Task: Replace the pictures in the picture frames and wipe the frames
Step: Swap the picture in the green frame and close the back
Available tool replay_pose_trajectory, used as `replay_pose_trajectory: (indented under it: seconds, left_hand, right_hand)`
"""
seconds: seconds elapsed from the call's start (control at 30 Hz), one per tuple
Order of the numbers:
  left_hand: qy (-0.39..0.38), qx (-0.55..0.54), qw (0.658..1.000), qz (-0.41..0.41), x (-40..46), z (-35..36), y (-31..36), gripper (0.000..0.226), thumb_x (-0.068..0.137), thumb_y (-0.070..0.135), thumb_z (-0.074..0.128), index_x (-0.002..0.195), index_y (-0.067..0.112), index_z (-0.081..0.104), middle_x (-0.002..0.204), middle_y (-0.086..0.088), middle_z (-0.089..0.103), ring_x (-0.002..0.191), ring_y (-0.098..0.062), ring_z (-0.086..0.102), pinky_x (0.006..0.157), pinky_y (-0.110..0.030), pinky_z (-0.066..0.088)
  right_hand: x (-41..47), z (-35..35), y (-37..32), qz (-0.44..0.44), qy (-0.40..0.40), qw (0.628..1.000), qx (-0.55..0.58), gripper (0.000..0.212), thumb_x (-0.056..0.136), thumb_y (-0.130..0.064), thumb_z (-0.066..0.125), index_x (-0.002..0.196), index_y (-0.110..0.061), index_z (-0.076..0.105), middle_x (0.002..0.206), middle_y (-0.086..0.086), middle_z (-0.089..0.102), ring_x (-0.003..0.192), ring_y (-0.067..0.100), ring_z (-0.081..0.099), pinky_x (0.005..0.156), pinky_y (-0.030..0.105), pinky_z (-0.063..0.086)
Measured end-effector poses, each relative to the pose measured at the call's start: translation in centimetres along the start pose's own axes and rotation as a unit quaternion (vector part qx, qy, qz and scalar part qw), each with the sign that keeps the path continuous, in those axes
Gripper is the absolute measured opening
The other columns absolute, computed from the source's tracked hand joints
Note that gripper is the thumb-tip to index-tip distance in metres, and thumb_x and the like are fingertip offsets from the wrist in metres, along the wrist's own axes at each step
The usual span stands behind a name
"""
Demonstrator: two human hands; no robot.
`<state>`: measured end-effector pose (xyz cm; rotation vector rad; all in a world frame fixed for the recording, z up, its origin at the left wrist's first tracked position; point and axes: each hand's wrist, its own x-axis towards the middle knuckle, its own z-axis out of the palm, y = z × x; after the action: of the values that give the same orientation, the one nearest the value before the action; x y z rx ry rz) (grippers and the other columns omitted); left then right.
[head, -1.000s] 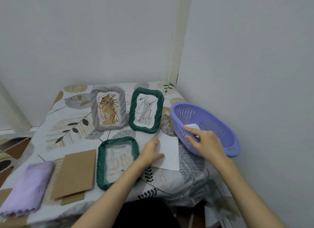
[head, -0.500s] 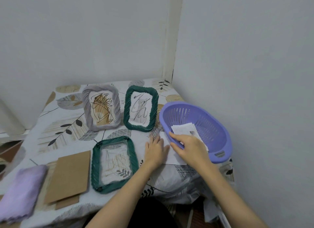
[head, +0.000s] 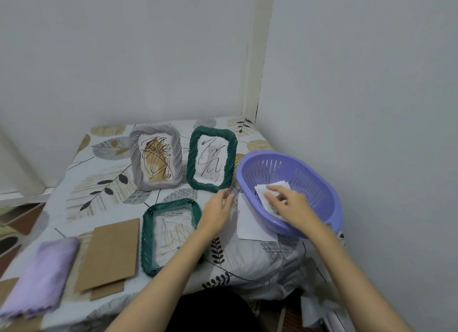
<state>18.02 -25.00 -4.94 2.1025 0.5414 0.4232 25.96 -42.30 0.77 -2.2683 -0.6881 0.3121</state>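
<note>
Mid-swap — one frame stripped, fresh pictures being picked.

On the table (head: pixel 104 183), two frames at 12 o'clock hold drawings; the green frame (head: pixel 171 235) at centre lies empty, its cardboard backing (head: pixel 110 253) and the lilac cloth (head: pixel 39 274) at 8 — wiping seemingly undone. Basket (head: pixel 319 180) at 3 overhangs the near edge, walls close. Right hand (head: pixel 288 201) fingers papers (head: pixel 269 193) inside; grip unclear. Left hand (head: pixel 218 211) hovers open beside a loose sheet (head: pixel 250 222).

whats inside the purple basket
The purple basket holds a few white paper sheets, at least one with dark line marks. The right hand rests on them and covers most of the pile, so how many there are cannot be told.
</note>
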Motion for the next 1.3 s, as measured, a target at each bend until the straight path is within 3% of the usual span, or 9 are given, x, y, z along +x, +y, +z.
replay_pose_trajectory:
  seconds: [0.17,0.3,0.47,0.7,0.83,1.0,1.07,1.17,1.3]
  left_hand:
    - [-0.083,-0.163,0.983,-0.018,-0.1,0.3,3.4,0.065,0.084,0.036,0.062,0.141,0.020,0.033,0.135,-0.001,0.046,0.125,-0.017,0.043,0.106,-0.032,0.035]
    - [-0.085,-0.150,0.985,-0.020,0.5,1.1,4.1,0.084,0.072,0.025,0.078,0.142,0.016,0.033,0.146,-0.002,0.037,0.133,-0.017,0.036,0.109,-0.030,0.031]
    - [-0.054,-0.171,0.984,-0.013,0.1,1.2,4.0,0.087,0.066,0.021,0.082,0.140,0.013,0.038,0.145,-0.003,0.040,0.132,-0.015,0.037,0.110,-0.030,0.031]
    - [-0.058,-0.146,0.988,0.002,0.3,1.1,4.2,0.086,0.067,0.022,0.081,0.140,0.014,0.037,0.144,-0.002,0.041,0.130,-0.014,0.039,0.105,-0.026,0.032]
    - [-0.079,-0.160,0.984,-0.019,0.2,0.8,4.1,0.083,0.070,0.023,0.079,0.140,0.014,0.036,0.145,-0.001,0.040,0.133,-0.015,0.037,0.108,-0.029,0.031]
    - [0.012,-0.132,0.990,0.037,-0.7,-0.1,4.9,0.045,0.090,0.028,0.057,0.132,0.016,0.046,0.135,0.000,0.050,0.127,-0.016,0.045,0.107,-0.036,0.038]
    - [0.000,-0.242,0.970,0.007,-1.7,-1.0,6.2,0.029,0.097,0.032,0.041,0.121,0.021,0.052,0.128,-0.003,0.055,0.125,-0.020,0.049,0.100,-0.031,0.041]
    - [-0.082,-0.477,0.866,-0.122,-2.5,-2.7,7.4,0.050,0.097,0.049,0.022,0.135,0.021,0.036,0.132,-0.016,0.051,0.121,-0.030,0.051,0.094,-0.038,0.044]
    - [-0.108,-0.556,0.812,-0.138,-3.7,-5.0,6.5,0.059,0.094,0.054,0.027,0.141,0.017,0.027,0.128,-0.017,0.054,0.102,-0.031,0.062,0.079,-0.049,0.055]
  right_hand:
    - [3.9,-2.6,2.7,0.141,-0.010,0.981,-0.130,0.050,0.081,-0.021,0.068,0.124,-0.004,0.051,0.124,0.016,0.057,0.117,0.029,0.051,0.090,0.033,0.041]
    - [4.7,-2.5,3.1,0.203,-0.082,0.958,-0.183,0.064,0.070,-0.018,0.079,0.123,-0.007,0.045,0.133,0.014,0.046,0.116,0.028,0.052,0.082,0.035,0.048]
    - [5.6,-2.3,3.8,0.220,-0.069,0.953,-0.197,0.077,0.069,-0.016,0.081,0.131,-0.005,0.038,0.141,0.016,0.035,0.125,0.029,0.046,0.096,0.037,0.044]
    - [5.9,-2.8,5.0,0.198,0.062,0.959,-0.192,0.027,0.077,-0.008,0.068,0.099,0.002,0.057,0.113,0.020,0.059,0.104,0.034,0.059,0.077,0.035,0.048]
    - [5.8,-3.0,4.9,0.138,0.120,0.975,-0.123,0.012,0.072,-0.002,0.061,0.064,-0.005,0.052,0.069,0.015,0.055,0.069,0.029,0.054,0.055,0.030,0.037]
    - [2.0,-2.0,1.1,0.011,0.243,0.970,0.023,0.009,0.079,-0.014,0.060,0.076,-0.012,0.069,0.070,0.001,0.066,0.070,0.021,0.058,0.060,0.030,0.043]
    - [0.3,-1.1,-0.5,-0.050,0.255,0.963,0.070,0.008,0.081,-0.017,0.064,0.077,-0.014,0.070,0.073,0.000,0.069,0.071,0.017,0.059,0.064,0.025,0.044]
    - [-1.1,0.5,-2.3,-0.152,0.202,0.965,0.070,0.010,0.083,-0.023,0.067,0.082,-0.015,0.072,0.083,0.001,0.070,0.081,0.019,0.060,0.074,0.027,0.046]
    - [-2.0,3.0,-3.8,-0.220,0.129,0.967,-0.021,0.060,0.080,-0.071,0.035,0.095,-0.027,0.073,0.122,0.002,0.061,0.112,0.023,0.049,0.095,0.045,0.039]
